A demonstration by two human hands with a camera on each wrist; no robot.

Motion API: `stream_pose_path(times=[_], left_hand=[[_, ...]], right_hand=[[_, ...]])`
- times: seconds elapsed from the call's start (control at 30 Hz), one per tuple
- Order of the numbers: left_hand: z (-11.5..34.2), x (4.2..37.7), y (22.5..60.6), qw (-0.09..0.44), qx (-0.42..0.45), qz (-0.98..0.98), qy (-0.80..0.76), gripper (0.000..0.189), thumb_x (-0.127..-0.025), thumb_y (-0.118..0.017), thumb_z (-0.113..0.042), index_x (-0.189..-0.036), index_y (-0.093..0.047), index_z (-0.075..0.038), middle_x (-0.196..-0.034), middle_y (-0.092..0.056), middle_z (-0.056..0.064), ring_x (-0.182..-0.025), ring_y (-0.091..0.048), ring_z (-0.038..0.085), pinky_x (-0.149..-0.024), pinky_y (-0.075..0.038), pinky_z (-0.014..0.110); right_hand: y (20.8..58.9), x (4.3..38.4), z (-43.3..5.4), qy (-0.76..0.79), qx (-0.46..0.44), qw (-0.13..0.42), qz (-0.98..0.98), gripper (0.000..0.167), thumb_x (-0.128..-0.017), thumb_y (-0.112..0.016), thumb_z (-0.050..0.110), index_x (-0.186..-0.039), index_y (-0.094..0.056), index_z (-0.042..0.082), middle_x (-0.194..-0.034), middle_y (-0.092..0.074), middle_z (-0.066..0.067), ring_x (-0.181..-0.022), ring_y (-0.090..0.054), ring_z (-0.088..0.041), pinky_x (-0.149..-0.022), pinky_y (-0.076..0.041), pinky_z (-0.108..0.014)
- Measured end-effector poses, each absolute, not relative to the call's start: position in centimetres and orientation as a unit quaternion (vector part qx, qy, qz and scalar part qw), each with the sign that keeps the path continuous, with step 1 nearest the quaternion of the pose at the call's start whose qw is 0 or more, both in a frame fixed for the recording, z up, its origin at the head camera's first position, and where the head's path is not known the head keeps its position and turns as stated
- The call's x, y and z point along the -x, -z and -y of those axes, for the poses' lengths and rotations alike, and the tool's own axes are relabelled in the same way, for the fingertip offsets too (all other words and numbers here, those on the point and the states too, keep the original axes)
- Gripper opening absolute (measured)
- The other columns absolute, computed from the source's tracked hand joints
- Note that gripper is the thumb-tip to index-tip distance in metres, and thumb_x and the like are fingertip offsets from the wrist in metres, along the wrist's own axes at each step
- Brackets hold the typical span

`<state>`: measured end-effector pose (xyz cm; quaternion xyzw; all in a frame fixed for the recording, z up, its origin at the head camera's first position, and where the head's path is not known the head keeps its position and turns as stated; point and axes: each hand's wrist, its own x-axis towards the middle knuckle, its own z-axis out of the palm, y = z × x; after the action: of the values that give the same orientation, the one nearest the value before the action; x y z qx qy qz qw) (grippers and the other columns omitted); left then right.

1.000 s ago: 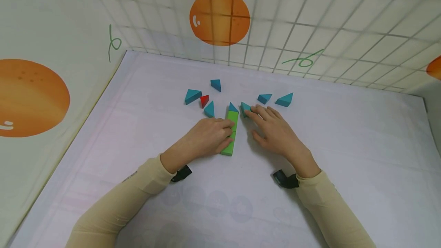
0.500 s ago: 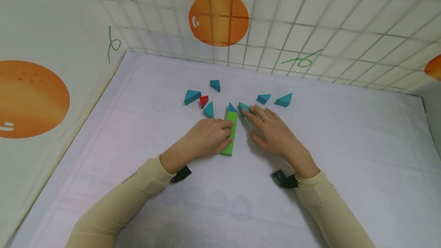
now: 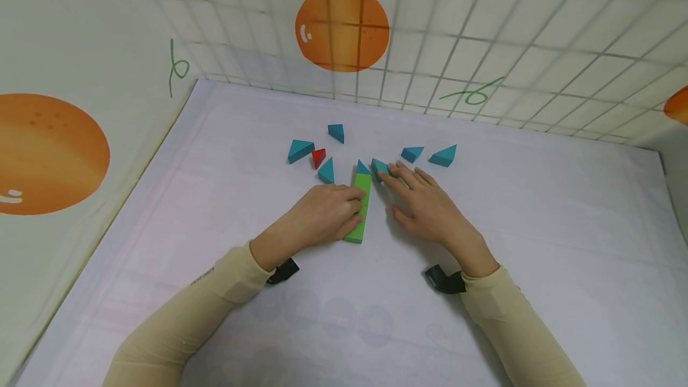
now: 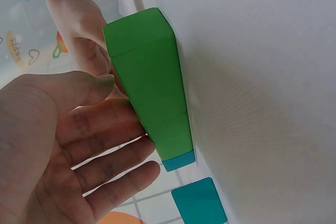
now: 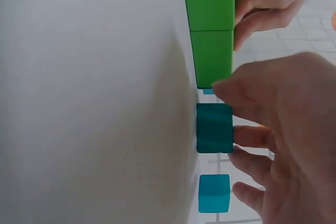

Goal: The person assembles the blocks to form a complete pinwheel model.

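Two green rectangular blocks [image 3: 355, 234] lie end to end on the white sheet, with a small blue triangular block [image 3: 362, 167] at their far end. My left hand [image 3: 328, 214] rests on the green blocks with its fingertips; in the left wrist view its fingers [image 4: 107, 166] are mostly straight and touch the upper face. A teal triangular block [image 3: 378, 166] lies just right of the blue tip. My right hand [image 3: 430, 205] touches it with spread, loosely bent fingers. In the right wrist view, the thumb [image 5: 252, 80] reaches past the green block's end.
On the left lie a red triangular block [image 3: 319, 158] and several teal ones, including a larger teal triangle [image 3: 300, 150]. Two more teal triangles lie beyond the right hand, the outer teal triangle [image 3: 444, 156] farther right. A printed cloth wall [image 3: 419, 28] rises behind the sheet.
The teal triangular block under the right fingertips has shifted slightly left toward the blue tip, and the right hand moved with it. The left hand stays in place.
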<state>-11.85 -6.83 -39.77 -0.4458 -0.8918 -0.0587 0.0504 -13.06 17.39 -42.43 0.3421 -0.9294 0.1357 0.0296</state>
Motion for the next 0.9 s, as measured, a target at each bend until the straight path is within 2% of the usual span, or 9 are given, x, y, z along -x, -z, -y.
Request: stream_pose_path(times=[0.9], left_hand=[[6.7, 11.83, 39.83, 0.053, 0.442, 0.894, 0.055, 0.022, -0.091, -0.069, -0.025, -0.101, -0.077, -0.008, -0.116, -0.069, 0.005, -0.099, -0.069, 0.019, -0.083, -0.057, 0.028]], right_hand=[[42.44, 12.96, -17.03, -0.131, -0.337, 0.012, 0.932, 0.068, -0.091, -0.065, 0.016, -0.151, -0.035, 0.006, -0.156, -0.034, -0.016, -0.147, -0.029, -0.032, -0.116, -0.029, -0.054]])
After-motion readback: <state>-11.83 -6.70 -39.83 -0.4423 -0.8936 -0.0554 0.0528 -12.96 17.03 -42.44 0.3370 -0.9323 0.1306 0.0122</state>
